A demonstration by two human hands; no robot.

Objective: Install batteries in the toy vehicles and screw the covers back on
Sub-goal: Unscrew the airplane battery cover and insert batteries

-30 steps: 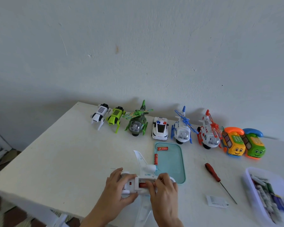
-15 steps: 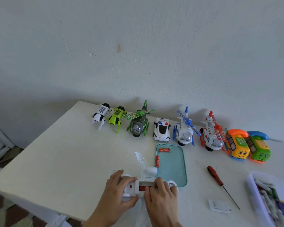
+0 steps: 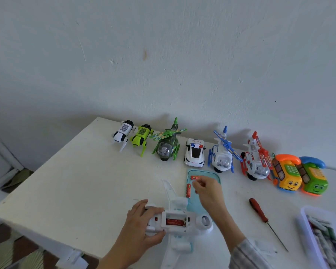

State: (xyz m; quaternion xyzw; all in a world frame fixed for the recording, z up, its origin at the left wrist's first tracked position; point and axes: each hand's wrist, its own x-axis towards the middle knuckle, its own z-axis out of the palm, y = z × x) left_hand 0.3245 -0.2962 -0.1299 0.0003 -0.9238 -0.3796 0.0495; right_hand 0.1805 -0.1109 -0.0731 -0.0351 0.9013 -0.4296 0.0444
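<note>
A white toy plane (image 3: 200, 224) lies belly-up at the table's near edge, and my left hand (image 3: 142, 228) grips its tail end. Its battery bay is uncovered, with one red battery (image 3: 175, 222) inside. My right hand (image 3: 208, 193) reaches over the teal tray (image 3: 216, 174), fingers loosely bent. Its fingertips are at a red battery (image 3: 194, 177) lying at the tray's far end. A second red battery (image 3: 188, 190) lies along the tray's left rim. A red-handled screwdriver (image 3: 258, 210) lies on the table to the right.
Several toys line the wall: two robot dogs (image 3: 133, 135), a green helicopter (image 3: 166, 148), a police car (image 3: 194, 154), two more helicopters (image 3: 222, 158) and two toy phones (image 3: 299, 176). A clear bin (image 3: 306, 226) of batteries is at the right. A small white piece (image 3: 264, 247) lies by my right sleeve.
My right hand has left the plane's battery bay and moved up to the tray's far end. The left hand still holds the plane, whose bay now shows the battery.
</note>
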